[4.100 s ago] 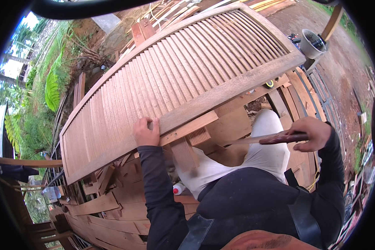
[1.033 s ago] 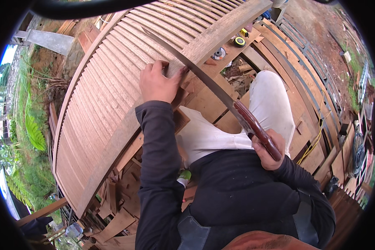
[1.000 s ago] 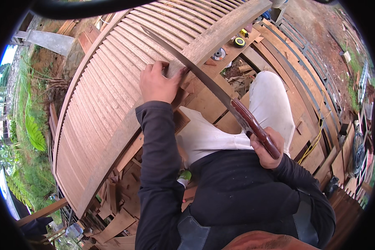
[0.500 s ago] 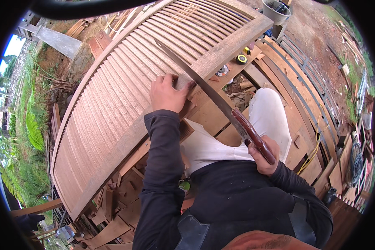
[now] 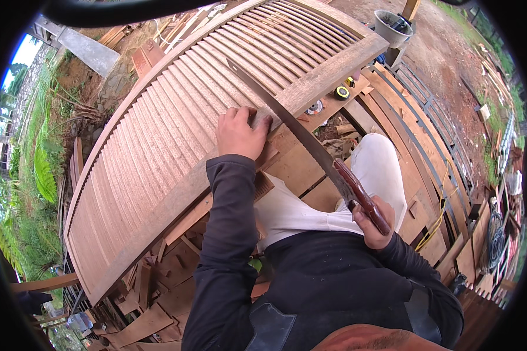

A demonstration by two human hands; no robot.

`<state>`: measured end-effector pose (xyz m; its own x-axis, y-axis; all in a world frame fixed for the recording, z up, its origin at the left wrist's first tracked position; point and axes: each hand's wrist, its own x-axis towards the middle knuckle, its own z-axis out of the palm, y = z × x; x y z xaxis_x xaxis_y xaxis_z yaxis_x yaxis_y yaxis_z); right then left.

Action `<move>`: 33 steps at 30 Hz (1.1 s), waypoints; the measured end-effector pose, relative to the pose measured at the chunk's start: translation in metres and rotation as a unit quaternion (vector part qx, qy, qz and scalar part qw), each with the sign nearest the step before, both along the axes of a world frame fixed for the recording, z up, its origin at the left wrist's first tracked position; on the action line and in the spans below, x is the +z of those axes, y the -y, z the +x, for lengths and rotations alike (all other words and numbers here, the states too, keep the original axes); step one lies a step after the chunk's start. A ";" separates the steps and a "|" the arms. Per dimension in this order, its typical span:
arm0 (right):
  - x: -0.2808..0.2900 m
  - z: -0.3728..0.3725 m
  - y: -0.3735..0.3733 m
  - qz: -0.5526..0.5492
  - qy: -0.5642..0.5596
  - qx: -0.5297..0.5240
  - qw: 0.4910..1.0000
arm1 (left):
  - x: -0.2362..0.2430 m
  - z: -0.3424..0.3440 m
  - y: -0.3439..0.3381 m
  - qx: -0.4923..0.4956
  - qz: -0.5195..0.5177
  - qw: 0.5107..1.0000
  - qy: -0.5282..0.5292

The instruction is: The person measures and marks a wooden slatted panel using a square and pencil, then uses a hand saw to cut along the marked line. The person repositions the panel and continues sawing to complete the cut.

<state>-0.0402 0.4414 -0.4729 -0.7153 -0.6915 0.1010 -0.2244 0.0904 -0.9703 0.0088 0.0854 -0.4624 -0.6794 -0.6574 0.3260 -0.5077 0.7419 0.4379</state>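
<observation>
A large louvred wooden panel (image 5: pixel 158 134) with a curved outer rail lies slanting across the left and middle of the view. My left hand (image 5: pixel 240 133) is closed on its near straight rail (image 5: pixel 319 81), with the thumb beside the saw blade. A handsaw (image 5: pixel 295 128) with a long dark blade lies across that rail, its tip over the slats. My right hand (image 5: pixel 376 223) grips the saw's glossy reddish-brown handle (image 5: pixel 360 196), above my right thigh. Where the teeth meet the wood is too small to tell.
A yellow tape measure (image 5: pixel 341 93) and a disc (image 5: pixel 315 107) lie on a board beyond my knee. A grey bucket (image 5: pixel 392 28) stands far right. Planks, metal frames and a yellow cord (image 5: pixel 439 219) fill the right side. Wood offcuts (image 5: pixel 149 324) lie below the panel.
The whole view has shifted slightly, the panel appearing a little lower. Both hands keep their holds, and the saw stays in nearly the same place across the rail.
</observation>
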 end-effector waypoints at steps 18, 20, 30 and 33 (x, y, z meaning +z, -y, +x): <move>-0.005 0.002 -0.022 -0.002 0.036 0.003 0.999 | -0.005 0.001 0.001 0.001 -0.004 1.000 -0.019; -0.005 0.009 -0.031 -0.040 0.061 -0.004 0.997 | -0.003 0.002 0.000 0.005 -0.004 1.000 -0.008; 0.000 -0.004 0.001 0.000 -0.012 0.006 1.000 | 0.000 0.000 -0.004 0.010 -0.007 1.000 -0.003; -0.010 0.000 -0.019 -0.031 0.013 0.004 0.999 | 0.001 0.000 -0.003 0.012 -0.001 1.000 0.004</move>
